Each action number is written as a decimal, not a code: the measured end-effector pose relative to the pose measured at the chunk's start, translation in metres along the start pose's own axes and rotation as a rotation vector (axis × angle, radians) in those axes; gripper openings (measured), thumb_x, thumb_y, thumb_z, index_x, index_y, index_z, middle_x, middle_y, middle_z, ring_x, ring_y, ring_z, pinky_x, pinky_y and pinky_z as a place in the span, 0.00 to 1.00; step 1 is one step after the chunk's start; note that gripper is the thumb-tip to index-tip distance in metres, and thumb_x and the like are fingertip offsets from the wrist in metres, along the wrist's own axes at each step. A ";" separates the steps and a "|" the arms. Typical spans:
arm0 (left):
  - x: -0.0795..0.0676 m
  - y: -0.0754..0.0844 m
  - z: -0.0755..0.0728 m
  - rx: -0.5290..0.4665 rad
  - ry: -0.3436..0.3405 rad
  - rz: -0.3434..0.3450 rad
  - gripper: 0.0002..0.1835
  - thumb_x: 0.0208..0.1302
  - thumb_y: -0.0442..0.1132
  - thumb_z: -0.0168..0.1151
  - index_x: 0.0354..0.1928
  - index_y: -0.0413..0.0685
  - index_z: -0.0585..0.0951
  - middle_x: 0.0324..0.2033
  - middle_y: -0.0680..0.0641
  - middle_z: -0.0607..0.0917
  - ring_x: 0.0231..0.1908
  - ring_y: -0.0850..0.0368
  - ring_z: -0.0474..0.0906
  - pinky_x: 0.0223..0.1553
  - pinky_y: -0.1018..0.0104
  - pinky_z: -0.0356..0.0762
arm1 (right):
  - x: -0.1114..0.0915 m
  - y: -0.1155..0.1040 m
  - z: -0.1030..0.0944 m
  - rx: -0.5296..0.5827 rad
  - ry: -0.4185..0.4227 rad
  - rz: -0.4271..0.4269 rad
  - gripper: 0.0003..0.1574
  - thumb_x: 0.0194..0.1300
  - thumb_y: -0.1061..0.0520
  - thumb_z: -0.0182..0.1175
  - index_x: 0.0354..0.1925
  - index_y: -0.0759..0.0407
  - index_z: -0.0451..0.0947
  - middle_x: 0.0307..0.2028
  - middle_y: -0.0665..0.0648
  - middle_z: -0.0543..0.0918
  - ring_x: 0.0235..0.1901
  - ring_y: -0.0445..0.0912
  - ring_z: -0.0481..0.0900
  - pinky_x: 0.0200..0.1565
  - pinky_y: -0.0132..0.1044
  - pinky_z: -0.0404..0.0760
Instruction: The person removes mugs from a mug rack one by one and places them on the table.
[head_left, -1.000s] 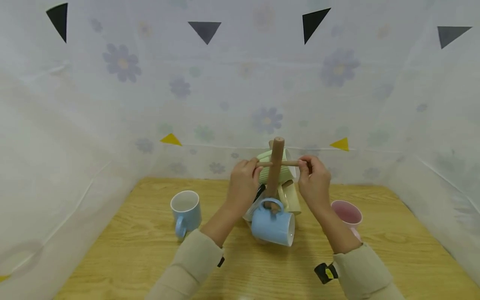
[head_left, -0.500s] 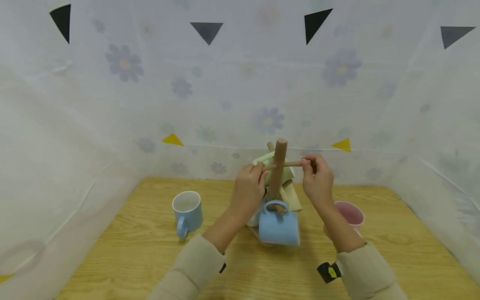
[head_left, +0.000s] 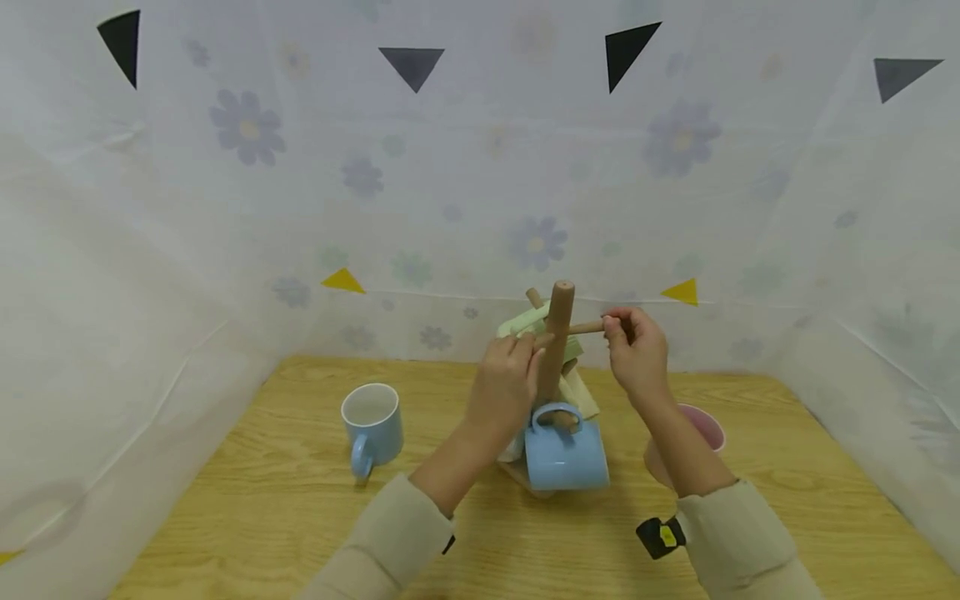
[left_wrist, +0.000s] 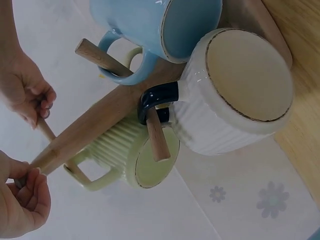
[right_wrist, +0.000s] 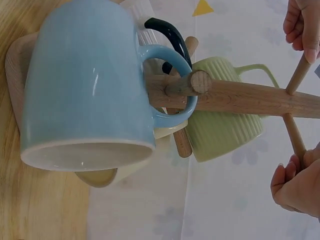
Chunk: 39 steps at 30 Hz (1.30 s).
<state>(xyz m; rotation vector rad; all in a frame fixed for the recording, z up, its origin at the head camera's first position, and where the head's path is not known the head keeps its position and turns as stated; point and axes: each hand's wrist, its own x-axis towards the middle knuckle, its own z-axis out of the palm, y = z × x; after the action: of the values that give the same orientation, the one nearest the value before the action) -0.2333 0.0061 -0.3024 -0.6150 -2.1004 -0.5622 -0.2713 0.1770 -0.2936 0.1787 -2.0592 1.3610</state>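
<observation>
There are six mugs and one wooden rack [head_left: 552, 367], which stands on the tabletop [head_left: 262, 500] between two hands. Four mugs hang on it: a blue mug [head_left: 566, 462], a white mug [left_wrist: 200, 117], a light green mug [right_wrist: 220, 130] and a cream mug [head_left: 581, 397]. A second blue mug [head_left: 377, 439] stands to the left, a pink mug [head_left: 707, 424] to the right. The rack has a round, pale brown post with thin pegs. The fingers of the left hand [head_left: 501, 385] pinch one upper peg; those of the right hand [head_left: 640, 354] pinch the opposite one. From the head, the left hand mostly covers the white mug, the right forearm partly hides the pink mug, and the rack's base barely shows.
</observation>
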 end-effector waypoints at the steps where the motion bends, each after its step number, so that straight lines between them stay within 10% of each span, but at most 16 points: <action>1: 0.000 0.001 0.000 0.003 0.000 0.005 0.07 0.62 0.35 0.59 0.38 0.37 0.78 0.28 0.44 0.81 0.31 0.52 0.78 0.34 0.67 0.78 | 0.001 0.000 0.000 0.015 -0.011 0.018 0.10 0.66 0.64 0.52 0.37 0.74 0.75 0.23 0.46 0.72 0.22 0.29 0.67 0.26 0.19 0.69; 21: 0.000 0.014 0.006 -0.035 0.078 0.012 0.05 0.57 0.33 0.63 0.34 0.38 0.80 0.29 0.45 0.83 0.32 0.54 0.79 0.34 0.70 0.78 | 0.019 -0.002 0.001 0.145 -0.155 0.188 0.14 0.67 0.65 0.49 0.44 0.78 0.71 0.20 0.40 0.71 0.24 0.30 0.69 0.30 0.20 0.74; 39: 0.002 0.026 0.014 0.130 0.130 0.079 0.09 0.53 0.34 0.66 0.37 0.38 0.81 0.25 0.49 0.83 0.26 0.59 0.77 0.29 0.73 0.74 | 0.031 -0.002 -0.001 0.148 -0.265 0.257 0.18 0.70 0.61 0.47 0.50 0.75 0.69 0.23 0.36 0.73 0.27 0.31 0.70 0.34 0.20 0.74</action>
<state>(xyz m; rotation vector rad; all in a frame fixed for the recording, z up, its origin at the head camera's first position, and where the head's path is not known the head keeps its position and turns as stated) -0.2266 0.0352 -0.3038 -0.5694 -1.9638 -0.4066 -0.2939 0.1840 -0.2742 0.1691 -2.2586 1.7277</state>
